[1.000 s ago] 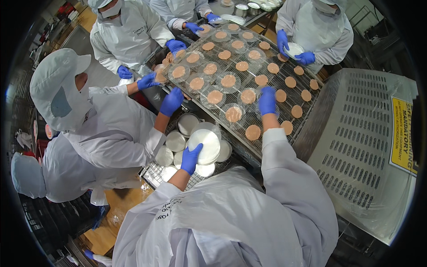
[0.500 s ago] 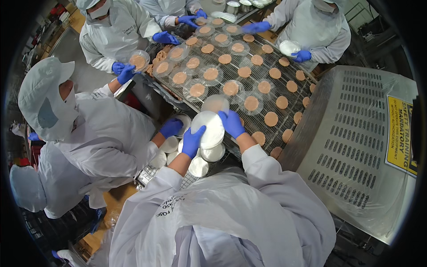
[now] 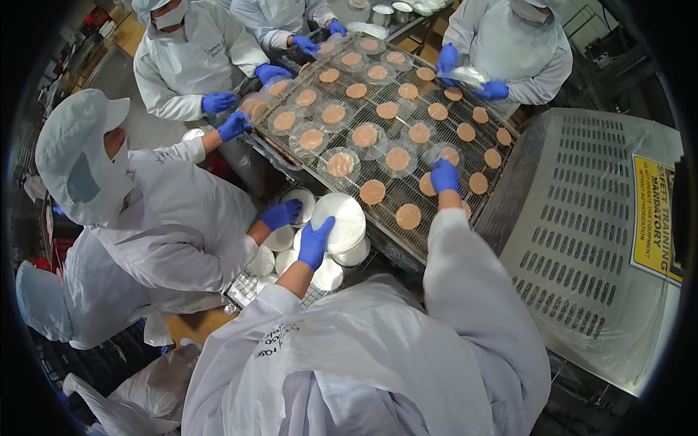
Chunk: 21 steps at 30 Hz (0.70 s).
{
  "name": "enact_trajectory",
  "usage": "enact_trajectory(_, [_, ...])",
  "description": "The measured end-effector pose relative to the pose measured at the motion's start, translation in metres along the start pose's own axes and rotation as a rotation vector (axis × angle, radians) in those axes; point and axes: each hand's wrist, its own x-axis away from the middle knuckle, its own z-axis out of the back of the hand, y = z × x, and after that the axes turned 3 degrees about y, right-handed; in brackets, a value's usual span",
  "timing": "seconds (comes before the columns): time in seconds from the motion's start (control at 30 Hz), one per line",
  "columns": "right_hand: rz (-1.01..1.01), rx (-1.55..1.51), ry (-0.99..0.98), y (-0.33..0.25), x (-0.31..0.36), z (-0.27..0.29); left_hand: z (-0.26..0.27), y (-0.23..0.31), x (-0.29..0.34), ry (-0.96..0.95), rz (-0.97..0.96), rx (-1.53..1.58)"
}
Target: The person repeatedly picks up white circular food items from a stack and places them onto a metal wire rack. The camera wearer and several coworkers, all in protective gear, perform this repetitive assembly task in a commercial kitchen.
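My left hand (image 3: pixel 315 241) grips a thick stack of round white film discs (image 3: pixel 339 222) near the belt's close edge. My right hand (image 3: pixel 445 176) is stretched out over the wire mesh belt (image 3: pixel 392 207), its fingers closed on the edge of a clear film disc (image 3: pixel 434 153) lying over a round pinkish patty (image 3: pixel 450 156). The fingertips are partly hidden. Many patties sit in rows on the belt; several to the left, such as one patty (image 3: pixel 398 159), have clear discs around them. Nearest my right hand is another bare patty (image 3: pixel 427 184).
More white disc stacks (image 3: pixel 328 275) stand in a wire rack below my left hand, where a co-worker's gloved hand (image 3: pixel 282 214) rests. Co-workers line the belt's left and far sides; one across holds a disc stack (image 3: pixel 467 75). A slotted metal housing (image 3: pixel 574 218) borders the right.
My right hand has left the stack with a disc and reached forward and right over the belt. The patties have shifted slightly toward the far left. The co-worker across has brought both hands to their stack.
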Motion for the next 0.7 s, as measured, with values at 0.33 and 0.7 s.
enact_trajectory(0.33, [0.234, -0.639, -0.213, -0.177, 0.115, 0.015, -0.026, 0.028, 0.0, -0.102, -0.055, 0.006])
enact_trajectory(0.7, [0.056, -0.679, -0.214, -0.183, 0.108, 0.056, -0.015, 0.011, 0.019, -0.057, -0.085, 0.092])
